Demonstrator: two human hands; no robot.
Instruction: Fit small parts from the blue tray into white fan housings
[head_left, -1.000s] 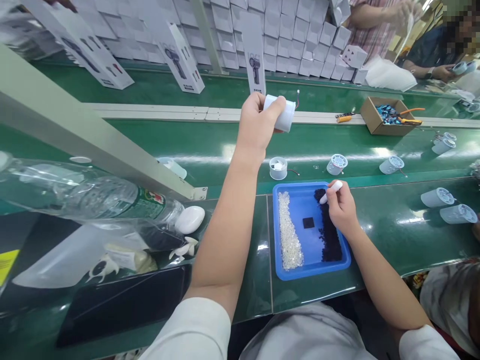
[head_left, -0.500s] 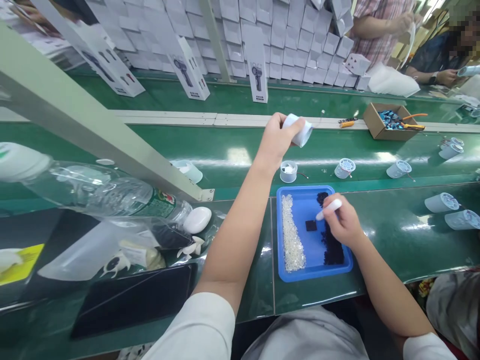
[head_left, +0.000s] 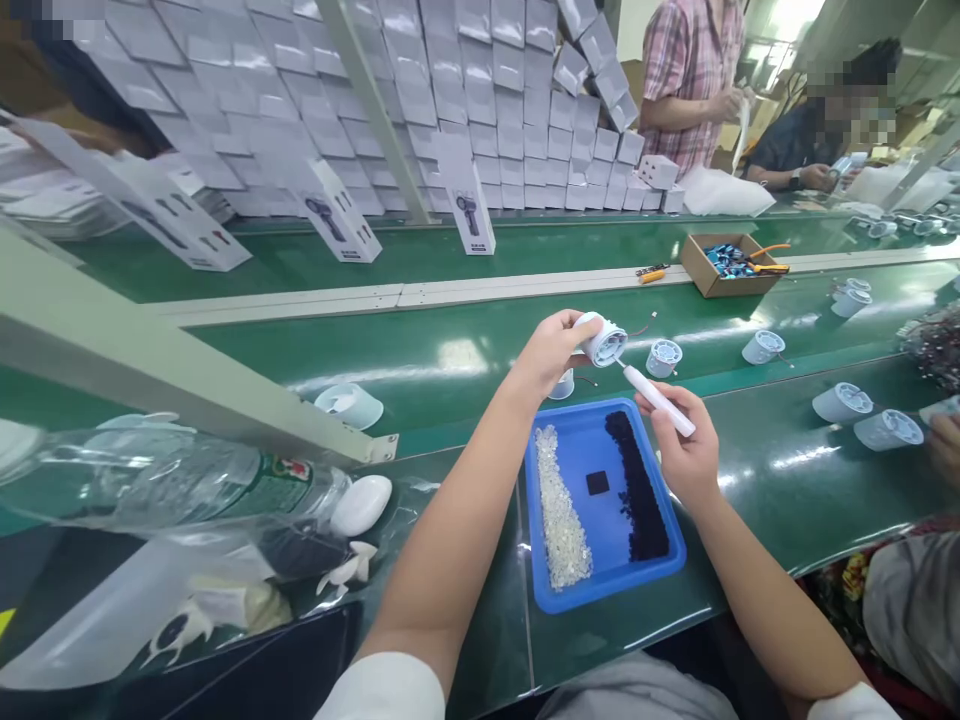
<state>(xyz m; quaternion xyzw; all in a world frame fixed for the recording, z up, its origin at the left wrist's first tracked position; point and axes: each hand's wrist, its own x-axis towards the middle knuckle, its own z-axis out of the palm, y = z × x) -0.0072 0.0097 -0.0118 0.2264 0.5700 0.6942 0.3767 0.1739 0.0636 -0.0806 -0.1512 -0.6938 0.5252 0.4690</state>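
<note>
My left hand (head_left: 556,350) grips a light-blue round motor housing (head_left: 604,340), its ribbed open end facing right and a thin wire trailing off it. Between the fingers of my right hand (head_left: 686,440) is a white pen-like tool (head_left: 660,400), its thin tip at the housing's open end. Below both hands lies a blue tray (head_left: 551,603) with clear small pieces (head_left: 562,530) on the left, black small pieces (head_left: 645,500) on the right and a black square (head_left: 598,483) between them.
More housings (head_left: 664,358) stand along the green bench, one partly behind my left hand. A cardboard box (head_left: 731,285) with pliers sits at the back. On the left are a slanting metal post (head_left: 187,340) and a plastic bottle (head_left: 217,490). Other people are across the bench and at right.
My right hand has lifted the tool from the tray up to the housing. The housing in my left hand has turned, so its ribbed end now shows. The camera view has shifted.
</note>
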